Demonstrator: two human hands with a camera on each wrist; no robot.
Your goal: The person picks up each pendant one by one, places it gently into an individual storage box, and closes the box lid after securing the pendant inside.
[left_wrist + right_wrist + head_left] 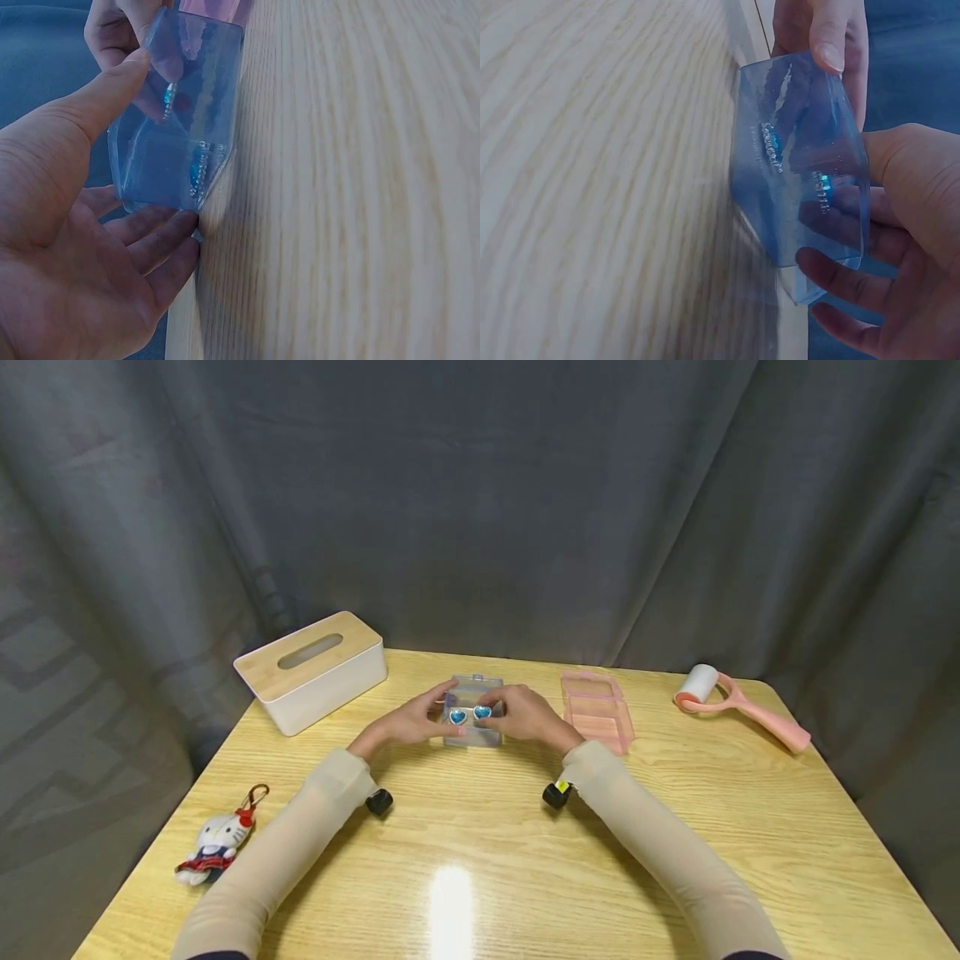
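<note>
A small clear bluish plastic case (483, 739) lies on the table with two blue gem ornaments with beaded rims at it. My left hand (416, 720) grips the case's left side, thumb at the near edge and fingers farther back; in the left wrist view its thumb (124, 71) lies on the rim. The left gem ornament (457, 717) sits beside that hand. My right hand (525, 717) pinches the right gem ornament (482, 712) between thumb and fingers. In the right wrist view these fingers (847, 281) show partly through the clear wall.
Right of the case lies an open pink plastic case (600, 714). A pink-handled lint roller (765, 714) rests farther right. A white tissue box (330, 681) with a wooden lid stands back left, and a plush cat keychain (217, 843) lies front left. Grey curtains (480, 510) hang behind the table.
</note>
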